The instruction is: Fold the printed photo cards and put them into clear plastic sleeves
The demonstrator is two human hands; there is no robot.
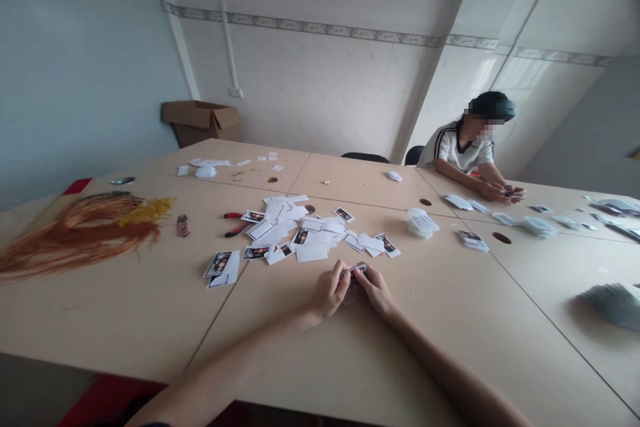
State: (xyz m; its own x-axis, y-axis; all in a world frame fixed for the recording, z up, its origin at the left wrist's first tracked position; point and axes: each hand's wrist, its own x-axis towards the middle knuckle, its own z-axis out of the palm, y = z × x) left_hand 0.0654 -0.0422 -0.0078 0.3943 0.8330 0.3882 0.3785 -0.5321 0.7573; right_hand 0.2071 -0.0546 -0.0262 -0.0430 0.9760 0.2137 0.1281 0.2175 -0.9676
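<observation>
My left hand [330, 290] and my right hand [375, 288] meet over the near middle of the beige table [280, 340]. Both are closed around a small printed card [356, 273] held between their fingertips. Just beyond them lies a scattered heap of small white cards and photo cards [300, 230]. Two more cards [221, 267] lie apart to the left of the heap.
Red-handled pliers [235, 223] lie left of the heap. A bundle of orange and yellow cords [85, 227] is at the far left. A seated person [467, 147] handles cards at the right. A clear bag stack [421, 222], a cardboard box [200, 121] and further card piles [615, 303].
</observation>
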